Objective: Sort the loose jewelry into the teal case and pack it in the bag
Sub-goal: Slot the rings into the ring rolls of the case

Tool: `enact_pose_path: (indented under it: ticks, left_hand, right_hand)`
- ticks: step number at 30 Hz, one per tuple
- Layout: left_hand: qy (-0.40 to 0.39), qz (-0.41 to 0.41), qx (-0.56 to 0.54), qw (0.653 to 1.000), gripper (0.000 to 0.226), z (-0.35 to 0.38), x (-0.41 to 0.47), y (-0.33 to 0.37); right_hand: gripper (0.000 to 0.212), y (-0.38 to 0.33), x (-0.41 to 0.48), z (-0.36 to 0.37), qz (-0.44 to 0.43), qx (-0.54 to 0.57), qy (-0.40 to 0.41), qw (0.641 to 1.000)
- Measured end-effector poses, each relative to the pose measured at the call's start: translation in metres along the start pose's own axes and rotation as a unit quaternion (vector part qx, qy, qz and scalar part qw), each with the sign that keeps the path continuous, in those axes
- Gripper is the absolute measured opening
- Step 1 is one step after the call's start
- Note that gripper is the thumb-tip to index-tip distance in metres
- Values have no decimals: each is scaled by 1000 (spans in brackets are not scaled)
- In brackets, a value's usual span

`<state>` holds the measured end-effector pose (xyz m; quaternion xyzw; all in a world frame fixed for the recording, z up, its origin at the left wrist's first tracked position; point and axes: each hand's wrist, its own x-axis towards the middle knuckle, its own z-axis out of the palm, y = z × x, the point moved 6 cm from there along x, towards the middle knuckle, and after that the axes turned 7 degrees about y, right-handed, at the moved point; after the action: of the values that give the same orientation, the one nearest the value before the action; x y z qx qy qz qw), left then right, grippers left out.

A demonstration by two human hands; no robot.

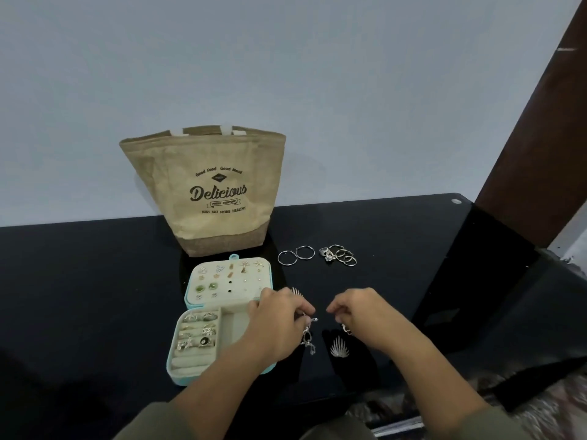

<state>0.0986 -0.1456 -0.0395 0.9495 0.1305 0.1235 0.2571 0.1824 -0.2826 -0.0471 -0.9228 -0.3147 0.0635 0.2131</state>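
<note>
Pinching a dangly silver earring in curled left hand fingers, just beside the open teal case. Curling right hand fingertips together, grip unclear. Lying on the glossy black table: two thin hoops, one spiky fan. Standing behind: one woven tan bag.

A black glass table runs along the pale wall. Toward its left lies an open teal jewellery case, the lid laid flat behind the base. A tan paper tote bag stands just behind the case, against the wall. Right of the lid sit two silver hoop earrings, side by side, with a cluster of silver rings near them, further right. The left hand is over the case's right edge, with a dangling silver earring below its fingers. The right hand is near it. A fan-shaped silver earring lies between the forearms. A brown wooden post rises at the far right.
</note>
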Motion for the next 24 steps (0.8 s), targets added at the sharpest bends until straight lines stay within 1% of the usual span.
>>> enact_pose_path:
  ticks: [3,7,11,13,20,24]
  left_hand:
    - [0,1,42,999,18,6,0,-3]
    - [29,-10,125,992,26,-1,1,-10]
    - [-1,-8,167,986,38,4,-3,-13]
    - [-5,-8,163,987,38,7,-4,-12]
    - [-10,-14,108,994,23,17,1,-11]
    - [-17,-5,83,996,22,16,27,-6]
  right_hand:
    - [25,9,-1,7,9,13,-9,1000]
    - [23,23,5,7,31,10,12,999]
    - [27,31,9,10,46,-21,20,999]
    - [26,31,9,12,45,-24,23,998]
    - [17,28,17,12,27,-12,52,998]
    - [18,30,42,4,33,-7,79,996]
